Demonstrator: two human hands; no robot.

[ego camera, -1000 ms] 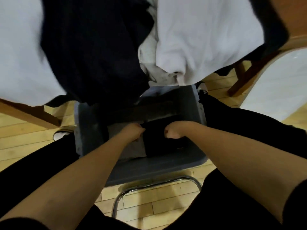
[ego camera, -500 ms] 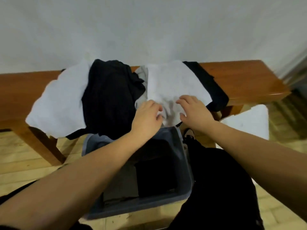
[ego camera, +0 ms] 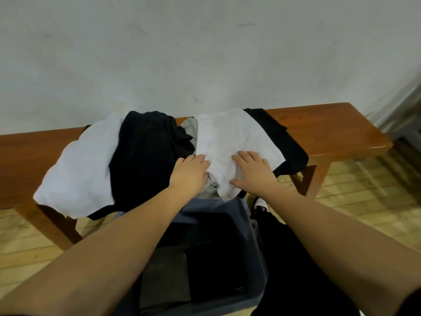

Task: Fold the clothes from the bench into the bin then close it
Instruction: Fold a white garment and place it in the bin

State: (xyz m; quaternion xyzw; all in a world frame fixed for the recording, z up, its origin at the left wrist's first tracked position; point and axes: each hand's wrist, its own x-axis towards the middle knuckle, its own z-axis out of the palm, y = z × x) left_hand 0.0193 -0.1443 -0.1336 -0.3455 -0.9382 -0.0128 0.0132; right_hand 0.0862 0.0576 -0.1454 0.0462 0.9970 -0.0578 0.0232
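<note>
Both hands reach to the near edge of a long brown wooden bench [ego camera: 330, 131] against the far wall. The left hand [ego camera: 190, 173] has its fingers curled into the left edge of a white cloth garment [ego camera: 230, 142], grasping it — the right hand [ego camera: 252, 172] lies on the same garment, fingers spread and flat. Left of it lie a black garment [ego camera: 148, 156] and another white piece [ego camera: 84, 167]. The open grey plastic bin [ego camera: 256, 247] sits nearest — folded dark clothes inside.

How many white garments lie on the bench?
2. One white garment drapes over the bench at the left; the other lies right of centre, under both hands. More may be hidden in the pile.
</note>
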